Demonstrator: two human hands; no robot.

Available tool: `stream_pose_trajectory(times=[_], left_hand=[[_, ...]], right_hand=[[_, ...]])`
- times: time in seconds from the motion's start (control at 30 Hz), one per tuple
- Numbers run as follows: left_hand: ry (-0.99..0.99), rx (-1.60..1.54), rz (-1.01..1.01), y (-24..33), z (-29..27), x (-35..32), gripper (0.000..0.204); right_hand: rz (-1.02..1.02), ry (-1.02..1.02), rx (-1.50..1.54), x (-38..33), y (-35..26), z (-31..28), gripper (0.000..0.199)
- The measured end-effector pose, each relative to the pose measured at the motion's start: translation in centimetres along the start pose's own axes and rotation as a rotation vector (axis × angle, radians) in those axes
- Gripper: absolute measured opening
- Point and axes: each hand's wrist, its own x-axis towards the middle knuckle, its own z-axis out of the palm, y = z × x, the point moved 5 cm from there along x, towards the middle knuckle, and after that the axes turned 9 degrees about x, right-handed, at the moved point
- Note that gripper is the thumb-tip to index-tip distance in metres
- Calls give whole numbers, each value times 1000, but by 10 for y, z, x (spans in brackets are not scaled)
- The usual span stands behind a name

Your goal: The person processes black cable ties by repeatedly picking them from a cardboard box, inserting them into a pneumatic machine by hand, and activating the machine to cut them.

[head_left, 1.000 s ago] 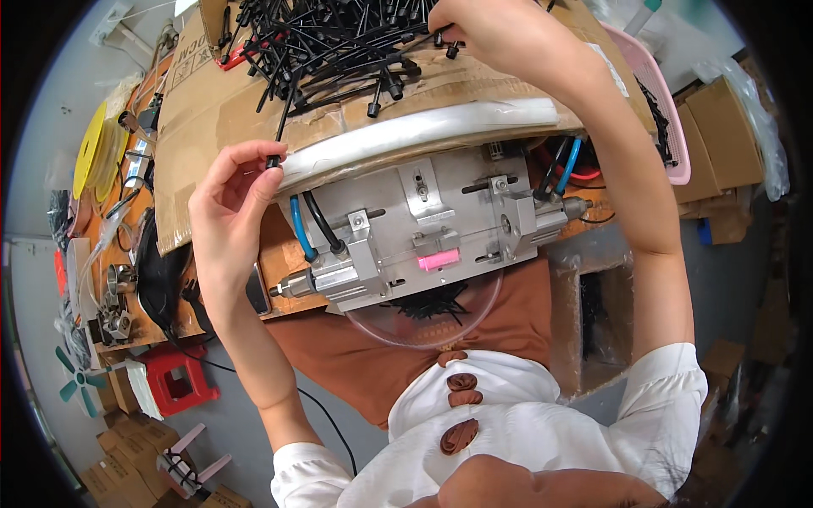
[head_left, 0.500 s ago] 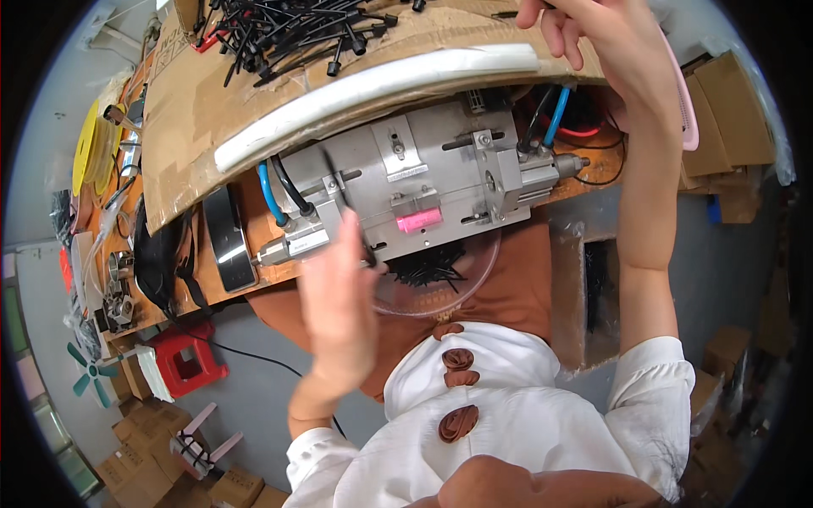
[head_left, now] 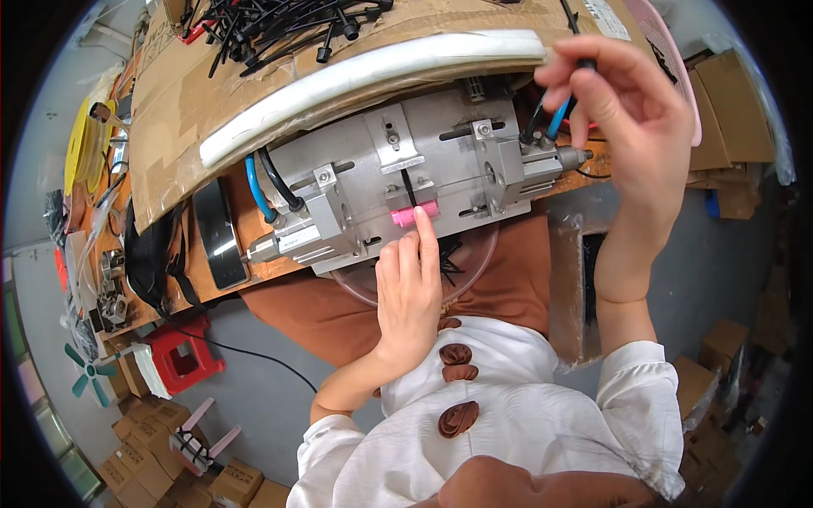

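Since the earlier frame, the left hand [head_left: 408, 292] has reached one pink cylindrical piece [head_left: 405, 218] near the front edge of one grey metal plate [head_left: 453, 173]; its index finger touches it, extended, gripping nothing. One thin black rod [head_left: 409, 187] meets that piece. Nearer now, the right hand [head_left: 633, 123] pinches one black capped rod [head_left: 572, 17]. Two blue tubes [head_left: 257, 188] flank the plate.

Grey floor [head_left: 262, 394], red stool [head_left: 206, 351] near wooden table [head_left: 273, 271], cardboard boxes [head_left: 148, 436] piled lower left
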Motion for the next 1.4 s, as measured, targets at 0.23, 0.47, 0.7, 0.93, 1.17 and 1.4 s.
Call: stream_pose_trajectory(times=[0.23, 0.47, 0.7, 0.93, 1.17, 1.4], left_hand=[[-68, -113, -66, -3, -7, -4, 73], [15, -162, -226, -17, -27, -27, 81], [-35, -198, -233, -22, -25, -27, 73], [77, -93, -120, -48, -55, 19, 72], [361, 179, -115, -75, -78, 193, 21], [254, 36, 51, -135, -77, 220, 14]], right_hand=[[-209, -238, -513, -90, 22, 56, 67], [-184, -370, -447, -128, 66, 97, 66], [-120, -379, -445, -125, 74, 98, 69], [-139, -530, -543, -106, 50, 90, 67], [-803, -108, -858, 71, 17, 86, 23], [-723, -562, -1016, 151, 59, 109, 7]])
